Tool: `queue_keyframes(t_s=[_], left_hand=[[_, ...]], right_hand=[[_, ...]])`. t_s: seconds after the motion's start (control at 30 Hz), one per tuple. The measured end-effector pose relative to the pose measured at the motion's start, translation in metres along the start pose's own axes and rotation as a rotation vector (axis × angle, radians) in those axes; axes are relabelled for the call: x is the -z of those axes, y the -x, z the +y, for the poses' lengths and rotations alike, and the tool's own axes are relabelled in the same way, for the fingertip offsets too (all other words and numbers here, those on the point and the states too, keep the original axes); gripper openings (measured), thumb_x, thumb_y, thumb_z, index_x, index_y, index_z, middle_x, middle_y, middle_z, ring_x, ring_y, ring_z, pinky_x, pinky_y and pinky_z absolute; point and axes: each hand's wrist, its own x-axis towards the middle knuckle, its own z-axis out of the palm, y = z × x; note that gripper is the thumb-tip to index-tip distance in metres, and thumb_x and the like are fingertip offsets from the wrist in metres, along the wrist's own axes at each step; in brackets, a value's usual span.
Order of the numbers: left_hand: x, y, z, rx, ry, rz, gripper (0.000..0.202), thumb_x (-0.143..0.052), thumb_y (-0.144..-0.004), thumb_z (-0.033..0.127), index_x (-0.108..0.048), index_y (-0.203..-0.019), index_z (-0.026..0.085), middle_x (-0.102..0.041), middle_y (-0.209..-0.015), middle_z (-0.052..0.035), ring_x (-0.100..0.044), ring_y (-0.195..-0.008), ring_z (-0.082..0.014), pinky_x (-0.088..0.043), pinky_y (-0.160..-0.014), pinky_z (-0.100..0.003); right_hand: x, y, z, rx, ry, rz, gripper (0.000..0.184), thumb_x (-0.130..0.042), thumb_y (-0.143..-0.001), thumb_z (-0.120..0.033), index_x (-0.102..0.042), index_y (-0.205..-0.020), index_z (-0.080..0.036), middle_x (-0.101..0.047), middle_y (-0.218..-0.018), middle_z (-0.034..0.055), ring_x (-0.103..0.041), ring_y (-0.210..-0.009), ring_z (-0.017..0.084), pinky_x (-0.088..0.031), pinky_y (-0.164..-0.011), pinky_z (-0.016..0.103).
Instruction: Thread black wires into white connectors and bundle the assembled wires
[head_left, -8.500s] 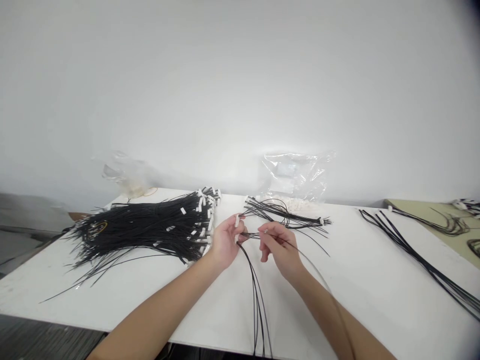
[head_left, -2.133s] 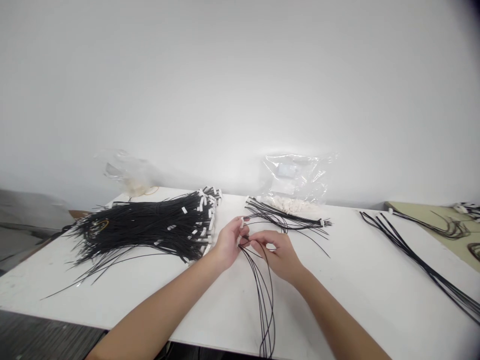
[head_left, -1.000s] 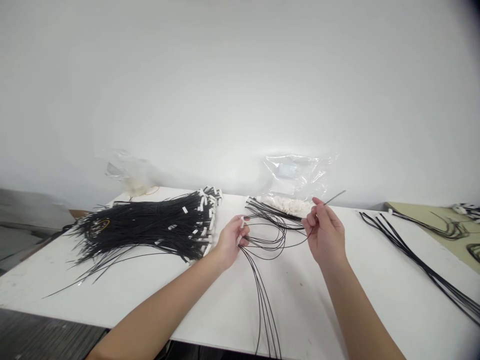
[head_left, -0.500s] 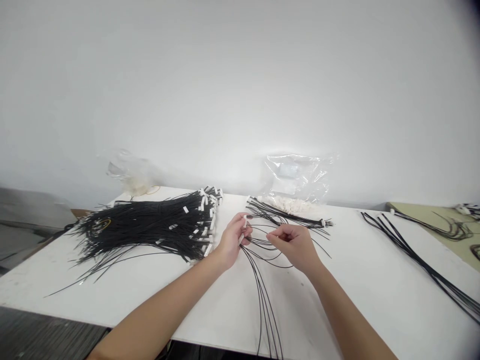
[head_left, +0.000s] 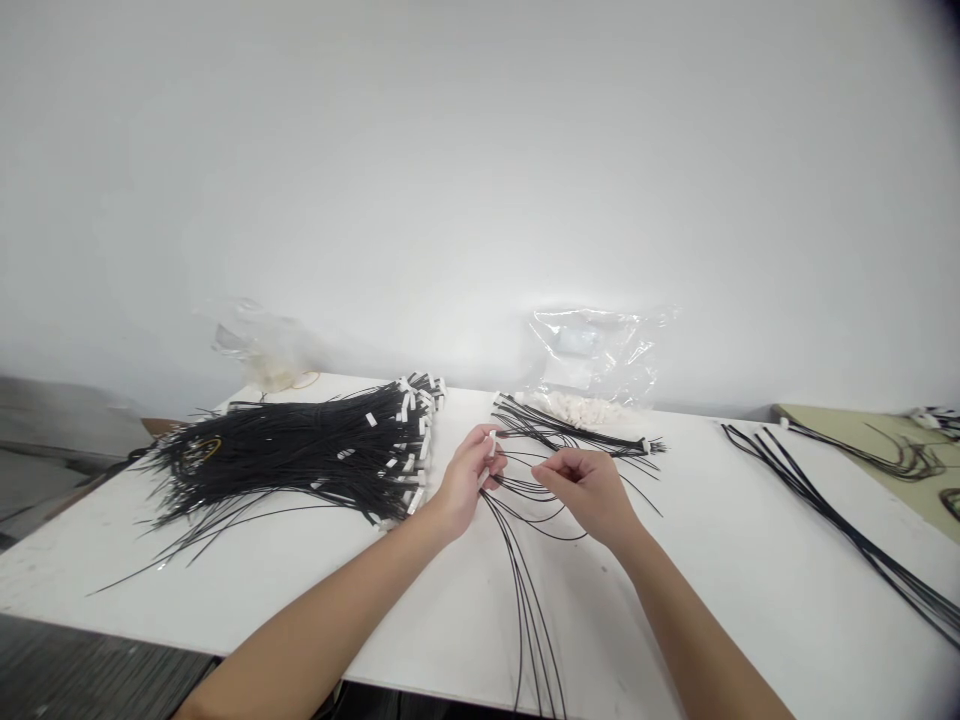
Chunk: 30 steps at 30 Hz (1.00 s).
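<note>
Between the fingers of my left hand (head_left: pixel 466 482) is a white connector (head_left: pixel 493 440), with another white piece lower against the palm. Several thin black wires (head_left: pixel 525 585) run from this hand, some hanging down over the front of the table, others looping toward my right hand (head_left: pixel 589 487). My right hand is closed in a pinch on a black wire, whose tip is too small to make out. Just behind both hands lies a small bundle of black wires (head_left: pixel 577 425) with a white connector (head_left: pixel 646 447) at its right end.
A large heap of black wires (head_left: pixel 300 455) with white connectors lies on the white table (head_left: pixel 420 620) at left. A clear bag (head_left: pixel 600 360) of small white connectors rests against the wall. Further black cables (head_left: pixel 832 520) lie at right, beside a yellowish surface (head_left: pixel 892 440).
Almost nothing differs. The white connector in my left hand has shifted very slightly, and my right hand stays in its pinch.
</note>
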Motion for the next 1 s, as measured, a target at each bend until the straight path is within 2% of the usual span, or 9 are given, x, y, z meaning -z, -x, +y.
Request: queue_keyframes(t_s=[0.23, 0.5, 0.6, 0.7, 0.8, 0.87, 1.0], left_hand=[[-0.003, 0.003, 0.003, -0.026, -0.059, 0.012, 0.022, -0.052, -0.073, 0.033, -0.051, -0.091, 0.021, -0.037, -0.067, 0.0029, -0.035, -0.053, -0.0046, -0.023, -0.043, -0.016], [-0.004, 0.005, 0.002, -0.102, -0.15, -0.006, 0.022, -0.05, -0.075, 0.034, -0.052, -0.093, 0.021, -0.037, -0.063, 0.0023, -0.036, -0.056, -0.0069, -0.024, -0.047, -0.018], [-0.004, 0.007, 0.003, -0.13, -0.189, -0.039, 0.022, -0.047, -0.078, 0.035, -0.051, -0.095, 0.022, -0.035, -0.061, 0.0024, -0.037, -0.058, -0.0078, -0.025, -0.049, -0.018], [-0.005, 0.008, 0.004, -0.143, -0.207, -0.045, 0.022, -0.045, -0.079, 0.036, -0.051, -0.095, 0.022, -0.035, -0.062, 0.0021, -0.037, -0.058, -0.0079, -0.025, -0.05, -0.019], [-0.006, 0.008, 0.004, -0.123, -0.185, -0.04, 0.022, -0.045, -0.079, 0.036, -0.05, -0.095, 0.023, -0.036, -0.064, 0.0021, -0.036, -0.058, -0.0076, -0.024, -0.049, -0.018], [-0.006, 0.008, 0.003, -0.093, -0.171, -0.047, 0.022, -0.045, -0.079, 0.037, -0.05, -0.096, 0.023, -0.036, -0.064, 0.0021, -0.036, -0.058, -0.0075, -0.024, -0.049, -0.018], [-0.005, 0.008, 0.0, -0.017, -0.145, -0.08, 0.025, -0.043, -0.08, 0.039, -0.048, -0.098, 0.023, -0.036, -0.061, 0.0026, -0.035, -0.056, -0.0075, -0.024, -0.049, -0.018]], right_hand=[[0.001, -0.002, 0.001, 0.015, -0.048, -0.038, 0.032, -0.059, -0.067, -0.044, -0.051, -0.053, -0.015, -0.032, -0.046, -0.0036, -0.025, -0.045, 0.006, -0.02, -0.04, 0.02], [0.01, -0.005, -0.003, -0.173, -0.176, -0.159, 0.024, -0.061, -0.065, -0.039, -0.059, -0.061, -0.016, -0.041, -0.055, -0.002, -0.025, -0.046, 0.005, -0.019, -0.042, 0.021], [0.011, -0.005, -0.003, -0.171, -0.148, -0.193, 0.023, -0.058, -0.069, -0.038, -0.059, -0.063, -0.016, -0.042, -0.055, -0.0024, -0.025, -0.046, 0.006, -0.021, -0.043, 0.021], [0.009, -0.003, 0.0, 0.033, 0.074, -0.161, 0.024, -0.051, -0.076, -0.037, -0.057, -0.064, -0.017, -0.044, -0.057, -0.0013, -0.033, -0.05, 0.008, -0.027, -0.046, 0.021], [0.004, 0.0, 0.005, 0.345, 0.448, 0.021, 0.019, -0.047, -0.081, -0.033, -0.06, -0.078, -0.019, -0.053, -0.07, 0.0017, -0.039, -0.053, 0.009, -0.027, -0.047, 0.021], [0.0, 0.002, 0.008, 0.502, 0.642, 0.121, 0.018, -0.045, -0.084, -0.03, -0.06, -0.089, -0.02, -0.056, -0.079, 0.003, -0.041, -0.053, 0.008, -0.026, -0.047, 0.021], [-0.008, 0.003, 0.014, 0.688, 0.77, 0.183, 0.015, -0.044, -0.086, -0.023, -0.059, -0.086, -0.02, -0.057, -0.076, 0.0014, -0.045, -0.057, 0.007, -0.028, -0.05, 0.02]])
